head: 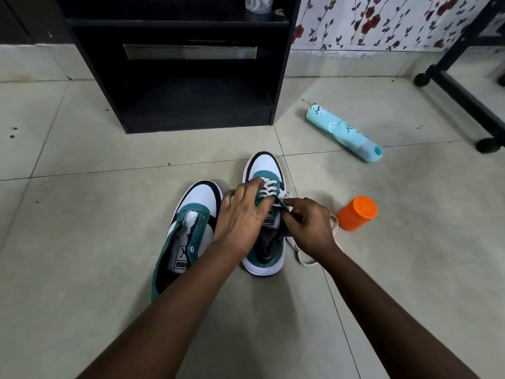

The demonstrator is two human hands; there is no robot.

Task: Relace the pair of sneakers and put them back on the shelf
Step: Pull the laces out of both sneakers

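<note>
Two teal, white & black sneakers on tiled floor (82, 203), toes pointing at black shelf unit (175, 64), just in front of it

Right sneaker (264, 170): white lace (269, 187) crossed through lower eyelets, upper part not yet done; loose lace end trailing on floor to its right, beside right wrist. Tongue label partly readable, upside down – "PUMA"; rest hidden by hands

Left sneaker (191, 228): no lace in visible eyelets, tongue loose & crumpled. Insole label w/ leaping-cat logo and upside-down letters, partly cut off by forearm

Left hand (241, 214): laid over right sneaker's near side, fingers spread & fairly straight, tips pressing on laced section. Grip on anything underneath – can't tell

Right hand (308, 225): fingers curled tight, pinching teal eyelet flap / lace at shoe's right edge; exactly which one, can't tell

Containers: orange-lidded jar (356, 213) on floor just right of right hand, contents not visible. Light blue bottle-shaped item (343, 132) lying on its side farther back, dark scrawled print on it, not legible. Clear plastic bottle (258, 4) standing on shelf unit's upper level, contents & label unreadable

Lower shelf compartment dark, open-fronted. Floral wallpaper (382, 20) behind. Black wheeled frame (461, 88) at far right
</note>
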